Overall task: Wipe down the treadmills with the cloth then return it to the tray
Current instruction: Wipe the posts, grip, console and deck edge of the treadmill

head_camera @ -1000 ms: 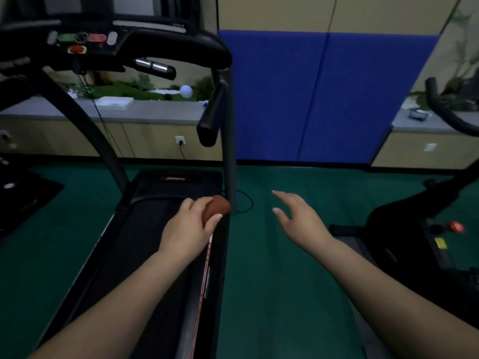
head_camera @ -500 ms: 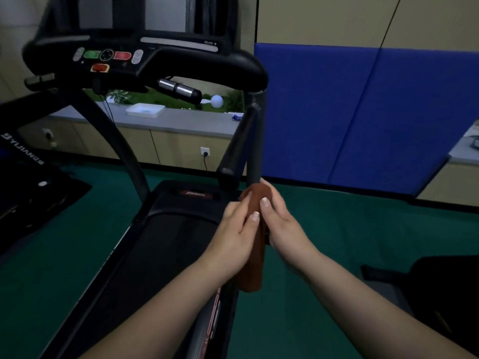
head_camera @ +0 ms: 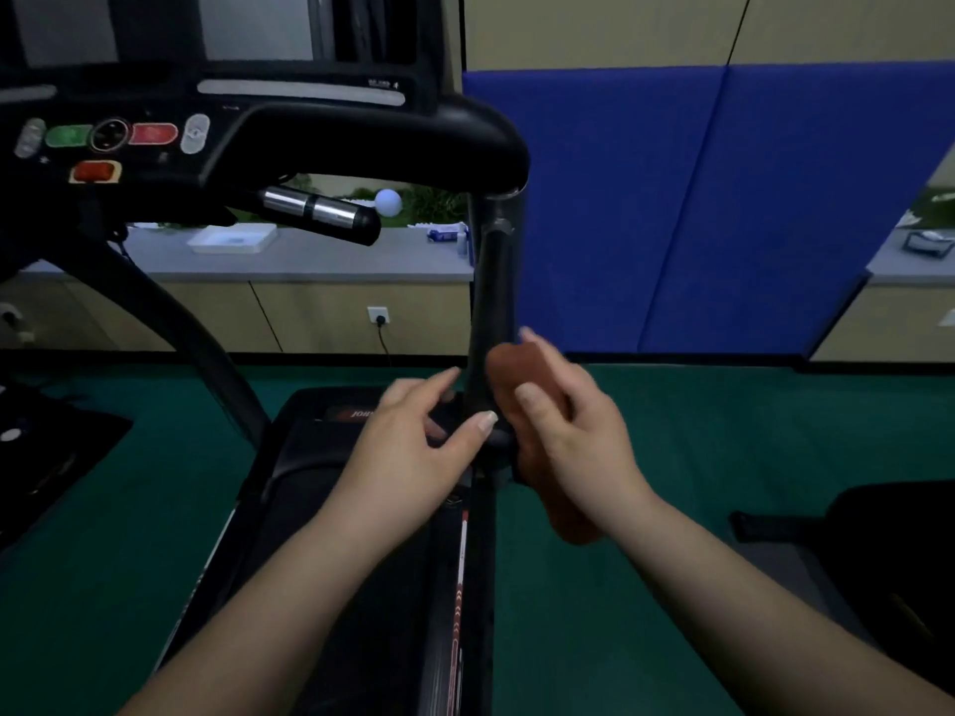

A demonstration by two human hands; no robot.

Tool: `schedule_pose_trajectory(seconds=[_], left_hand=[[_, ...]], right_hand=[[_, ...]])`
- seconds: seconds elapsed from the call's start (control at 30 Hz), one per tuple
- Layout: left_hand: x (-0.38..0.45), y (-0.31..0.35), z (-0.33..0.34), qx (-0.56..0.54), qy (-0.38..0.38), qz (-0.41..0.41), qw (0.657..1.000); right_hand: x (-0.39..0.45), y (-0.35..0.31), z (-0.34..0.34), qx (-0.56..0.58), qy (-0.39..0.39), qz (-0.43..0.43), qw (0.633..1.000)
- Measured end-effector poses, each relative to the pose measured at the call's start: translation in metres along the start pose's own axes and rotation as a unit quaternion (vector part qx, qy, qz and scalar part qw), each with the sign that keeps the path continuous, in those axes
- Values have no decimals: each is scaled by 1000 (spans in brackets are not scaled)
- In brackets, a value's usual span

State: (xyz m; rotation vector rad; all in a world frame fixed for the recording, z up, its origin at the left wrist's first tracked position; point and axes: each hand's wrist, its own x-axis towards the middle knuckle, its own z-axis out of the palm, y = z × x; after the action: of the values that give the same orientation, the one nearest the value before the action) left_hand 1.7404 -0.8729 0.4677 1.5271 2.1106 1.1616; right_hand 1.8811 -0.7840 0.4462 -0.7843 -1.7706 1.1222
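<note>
Brown cloth (head_camera: 522, 385) gripped by right hand (head_camera: 579, 441) beside treadmill upright (head_camera: 491, 302); left hand (head_camera: 408, 447) loosely spread.

Dim light. Green floor (head_camera: 646, 421); blue wall padding (head_camera: 697, 209) below beige panels (head_camera: 594, 28); grey-topped cabinet (head_camera: 310, 266) with wall socket (head_camera: 379, 315).

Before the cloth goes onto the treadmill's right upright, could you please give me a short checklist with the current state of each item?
1. Cloth in hand: ok. The right hand grips the brown cloth.
2. Left hand free of the cloth: ok, fingers relaxed, holding nothing.
3. Cloth near the right upright: ok, just beside it; contact cannot tell.
4. Cloth spread flat for wiping: not ok, it hangs bunched.
5. Return tray in view: ok, a white tray sits on the counter behind.
6. Treadmill belt stopped: cannot tell.
</note>
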Motion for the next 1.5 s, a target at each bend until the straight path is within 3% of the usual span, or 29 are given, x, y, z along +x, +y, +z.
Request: schedule_pose_trajectory(seconds=[0.17,0.37,0.57,0.8,0.97,1.17,1.33,1.5], left_hand=[[15,-12,-10,-65,-103,-10,993],[12,-14,-11,-62,-117,14,991],[15,-10,-14,-99,-113,-32,988],[19,-14,-15,-125,-141,-55,981],[26,-8,-13,-135,-121,-71,981],[28,-12,-21,-109,-185,-38,976],[28,-13,-23,-85,-211,-41,973],[24,-13,-24,-86,-227,-9,970]], right_hand=[[46,-2,6,-80,-37,-3,996],[33,-3,-2,-95,-151,-71,981],[87,-3,7,-172,-119,-13,978],[39,2,-6,-114,-134,-73,982],[103,5,11,-160,-80,-2,984],[21,-3,3,-87,-128,-76,985],[70,-1,9,-151,-102,-28,983],[12,-9,1,-88,-138,-58,985]])
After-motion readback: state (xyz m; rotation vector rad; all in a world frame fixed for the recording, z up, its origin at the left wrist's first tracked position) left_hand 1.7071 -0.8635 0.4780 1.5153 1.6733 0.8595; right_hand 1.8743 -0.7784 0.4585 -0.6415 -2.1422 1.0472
